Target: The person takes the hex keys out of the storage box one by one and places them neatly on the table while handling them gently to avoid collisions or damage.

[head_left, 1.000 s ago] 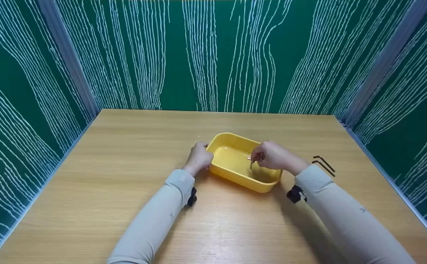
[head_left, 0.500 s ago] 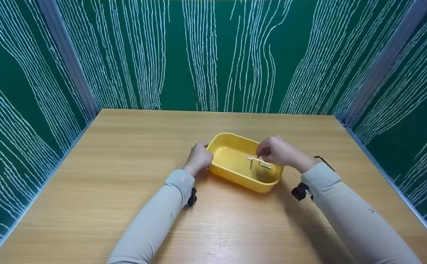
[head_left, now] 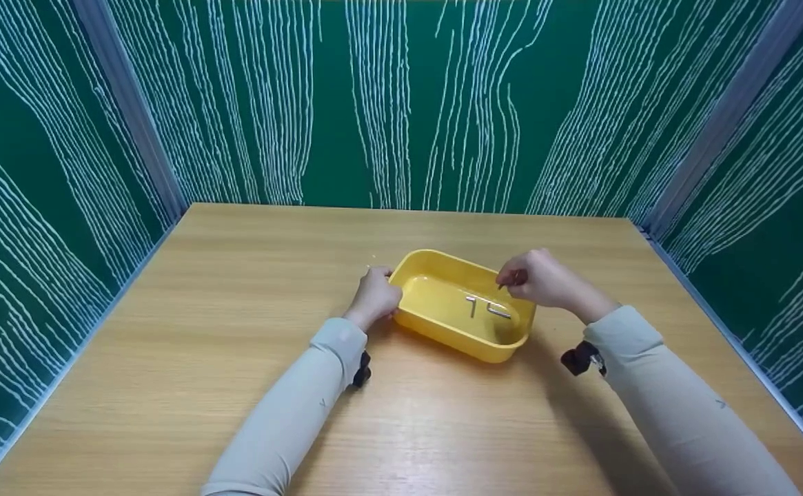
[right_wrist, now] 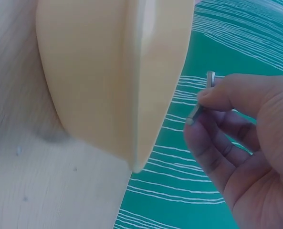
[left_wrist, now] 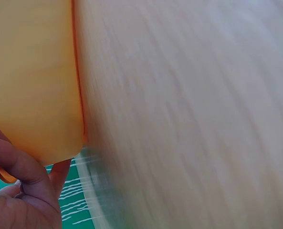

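Observation:
A yellow plastic tray (head_left: 442, 337) sits at an angle on the table. My left hand (head_left: 375, 295) grips its left end; in the left wrist view, fingers (left_wrist: 17, 162) curl about the tray's corner. My right hand (head_left: 546, 279) is over the tray's right far rim. Between its thumb and fingers it pinches a small metal hex key (right_wrist: 194, 114), clear in the right wrist view and only a dark tip from the head. On the tray floor lie one hex key (head_left: 471, 307) and, to its right, another hex key (head_left: 499, 312).
The wooden table (head_left: 249, 275) meets a green wall (head_left: 332, 165) with white wavy lines at the back, and similar walls at both sides. Tiny pale specks (head_left: 372, 260) lie behind my left hand. My right forearm covers part of the table's right side.
My right hand has risen from inside the tray and moved right with a hex key, uncovering the tray's right-hand key. Two dark hex keys right of the tray are now hidden. My left hand stays put.

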`<state>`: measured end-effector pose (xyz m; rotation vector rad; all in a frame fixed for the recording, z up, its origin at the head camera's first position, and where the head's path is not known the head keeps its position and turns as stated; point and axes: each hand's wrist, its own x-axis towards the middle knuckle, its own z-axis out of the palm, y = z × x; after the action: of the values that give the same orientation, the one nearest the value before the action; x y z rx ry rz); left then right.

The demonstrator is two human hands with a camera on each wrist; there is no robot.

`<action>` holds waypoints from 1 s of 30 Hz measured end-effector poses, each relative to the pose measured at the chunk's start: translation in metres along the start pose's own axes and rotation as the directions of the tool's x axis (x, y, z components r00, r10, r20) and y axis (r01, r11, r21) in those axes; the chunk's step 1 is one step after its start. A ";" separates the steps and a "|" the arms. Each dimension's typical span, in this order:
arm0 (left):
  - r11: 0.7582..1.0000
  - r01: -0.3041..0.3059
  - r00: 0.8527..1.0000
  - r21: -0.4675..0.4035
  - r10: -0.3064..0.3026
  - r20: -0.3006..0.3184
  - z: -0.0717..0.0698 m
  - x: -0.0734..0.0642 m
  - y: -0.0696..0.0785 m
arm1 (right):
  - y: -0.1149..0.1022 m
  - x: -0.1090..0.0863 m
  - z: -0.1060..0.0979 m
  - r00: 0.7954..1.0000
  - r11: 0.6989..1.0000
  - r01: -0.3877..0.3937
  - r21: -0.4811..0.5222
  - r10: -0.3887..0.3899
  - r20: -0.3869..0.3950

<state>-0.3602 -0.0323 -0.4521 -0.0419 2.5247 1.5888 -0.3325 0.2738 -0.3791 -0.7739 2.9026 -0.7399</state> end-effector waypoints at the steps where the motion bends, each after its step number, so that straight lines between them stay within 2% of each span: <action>1: 1.000 -0.001 1.000 -0.001 0.001 0.000 0.000 0.000 0.000 | 0.001 -0.001 -0.001 1.000 1.000 -0.005 0.006 0.005 -0.004; 12: 1.000 0.004 1.000 0.007 -0.004 0.011 -0.001 -0.001 0.001 | 0.007 -0.012 -0.009 0.997 0.995 -0.076 0.071 0.078 -0.025; 23: 1.000 -0.005 1.000 0.015 0.005 0.013 -0.002 -0.002 0.001 | 0.015 -0.019 -0.010 0.993 0.991 -0.097 0.090 0.102 -0.061; 30: 1.000 0.000 1.000 0.017 0.000 0.011 -0.001 -0.002 0.002 | 0.019 -0.024 -0.012 0.986 0.984 -0.139 0.111 0.148 -0.078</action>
<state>-0.3589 -0.0325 -0.4499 -0.0314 2.5300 1.5628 -0.3221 0.3051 -0.3792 -0.5287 2.9267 -0.9225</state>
